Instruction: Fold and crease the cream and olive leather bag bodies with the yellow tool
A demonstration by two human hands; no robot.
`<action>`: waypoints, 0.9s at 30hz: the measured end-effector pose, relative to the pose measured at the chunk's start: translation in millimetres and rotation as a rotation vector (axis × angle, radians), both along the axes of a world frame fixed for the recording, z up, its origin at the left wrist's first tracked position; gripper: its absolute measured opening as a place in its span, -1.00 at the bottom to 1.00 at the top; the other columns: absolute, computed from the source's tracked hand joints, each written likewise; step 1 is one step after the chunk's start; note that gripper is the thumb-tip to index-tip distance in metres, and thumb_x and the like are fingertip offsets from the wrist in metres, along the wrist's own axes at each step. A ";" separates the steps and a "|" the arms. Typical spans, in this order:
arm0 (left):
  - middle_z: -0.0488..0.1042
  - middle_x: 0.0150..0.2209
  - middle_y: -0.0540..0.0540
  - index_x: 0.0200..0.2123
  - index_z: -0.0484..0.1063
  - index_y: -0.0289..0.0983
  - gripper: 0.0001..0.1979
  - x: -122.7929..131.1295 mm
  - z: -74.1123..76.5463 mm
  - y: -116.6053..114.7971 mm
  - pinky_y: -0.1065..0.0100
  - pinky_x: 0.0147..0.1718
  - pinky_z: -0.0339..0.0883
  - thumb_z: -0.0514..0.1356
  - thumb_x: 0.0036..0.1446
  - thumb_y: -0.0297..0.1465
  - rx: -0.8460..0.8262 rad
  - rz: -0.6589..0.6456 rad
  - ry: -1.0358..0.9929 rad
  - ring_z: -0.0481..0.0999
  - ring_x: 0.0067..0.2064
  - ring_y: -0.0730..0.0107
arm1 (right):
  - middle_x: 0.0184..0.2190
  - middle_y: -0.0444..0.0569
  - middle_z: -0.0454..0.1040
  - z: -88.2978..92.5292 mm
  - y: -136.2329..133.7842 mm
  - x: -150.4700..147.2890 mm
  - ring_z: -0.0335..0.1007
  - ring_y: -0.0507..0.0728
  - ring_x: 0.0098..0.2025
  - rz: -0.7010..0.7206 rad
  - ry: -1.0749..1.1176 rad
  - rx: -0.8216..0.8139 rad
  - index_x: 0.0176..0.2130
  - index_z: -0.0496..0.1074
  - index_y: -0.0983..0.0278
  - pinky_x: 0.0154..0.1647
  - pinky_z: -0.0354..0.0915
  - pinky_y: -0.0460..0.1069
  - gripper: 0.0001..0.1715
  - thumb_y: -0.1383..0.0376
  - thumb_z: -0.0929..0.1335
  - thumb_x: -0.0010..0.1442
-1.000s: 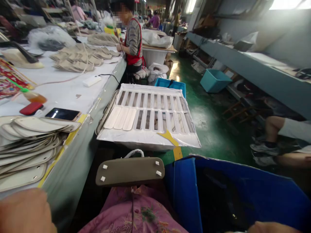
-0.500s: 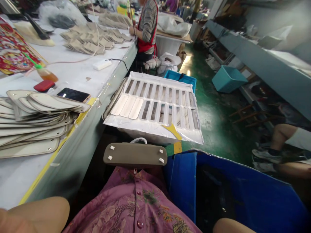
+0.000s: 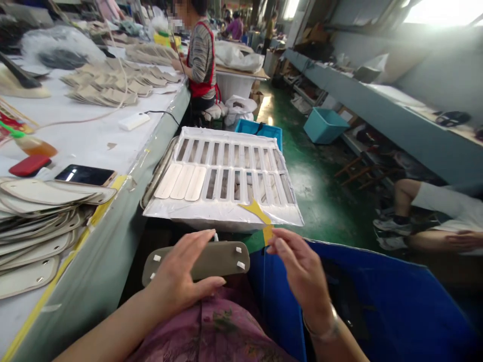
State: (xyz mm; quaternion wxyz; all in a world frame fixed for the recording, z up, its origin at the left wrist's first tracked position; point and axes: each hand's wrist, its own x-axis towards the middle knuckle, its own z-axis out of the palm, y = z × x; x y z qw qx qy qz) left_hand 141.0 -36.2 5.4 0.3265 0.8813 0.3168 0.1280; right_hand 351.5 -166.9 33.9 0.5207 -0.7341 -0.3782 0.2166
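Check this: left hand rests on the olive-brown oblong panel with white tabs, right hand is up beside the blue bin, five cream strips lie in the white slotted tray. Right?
No: the head view shows three cream strips in the white slotted tray, not five. The left hand does rest on the olive-brown oblong panel, and the right hand is up beside the blue bin.

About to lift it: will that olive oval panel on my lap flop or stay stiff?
Probably fairly stiff: the olive panel spans the lap flat, without sagging. Likely light, since it looks thin under the left hand.
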 end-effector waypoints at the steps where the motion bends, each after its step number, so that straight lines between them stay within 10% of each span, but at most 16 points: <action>1: 0.18 0.16 -0.23 0.17 0.09 -0.25 -0.20 9.9 -9.1 -2.1 0.03 0.12 0.04 0.22 -0.08 -0.03 0.052 -0.084 0.029 0.17 0.15 0.02 | -0.31 -0.01 0.48 -20.8 8.6 1.3 0.42 0.12 -0.28 0.008 0.036 -0.049 -0.15 0.40 0.24 -0.19 0.37 0.07 -0.67 0.11 0.28 0.15; 7: 0.32 0.03 -0.31 0.07 0.20 -0.37 -0.12 66.1 -51.3 -9.6 0.03 0.05 0.08 0.29 -0.29 0.00 0.183 -0.208 0.252 0.28 0.05 -0.05 | -0.11 0.07 0.45 -106.8 13.9 -11.7 0.39 0.17 -0.08 0.106 0.280 -0.138 -0.08 0.35 0.28 -0.03 0.32 0.09 -0.60 0.11 0.26 0.15; 21: 0.40 -0.20 -0.19 -0.14 0.31 -0.31 -0.38 83.7 -43.9 -5.8 0.12 -0.14 0.21 0.25 -0.25 -0.06 0.147 -0.220 0.267 0.36 -0.17 0.07 | 0.03 0.05 0.33 -120.4 25.4 -29.0 0.23 0.16 0.07 0.129 0.137 -0.151 0.02 0.24 0.25 0.13 0.14 0.14 -0.57 0.13 0.10 0.25; 27: 0.24 0.13 -0.24 0.16 0.07 -0.31 -0.07 14.1 -30.1 16.1 -0.02 0.19 -0.24 0.11 -0.16 0.17 0.156 -0.182 0.065 0.18 0.15 0.05 | 0.02 0.08 0.36 -122.7 17.1 -10.4 0.26 0.23 0.06 0.196 -0.122 -0.238 0.03 0.26 0.26 0.04 0.25 0.17 -0.50 0.07 0.10 0.24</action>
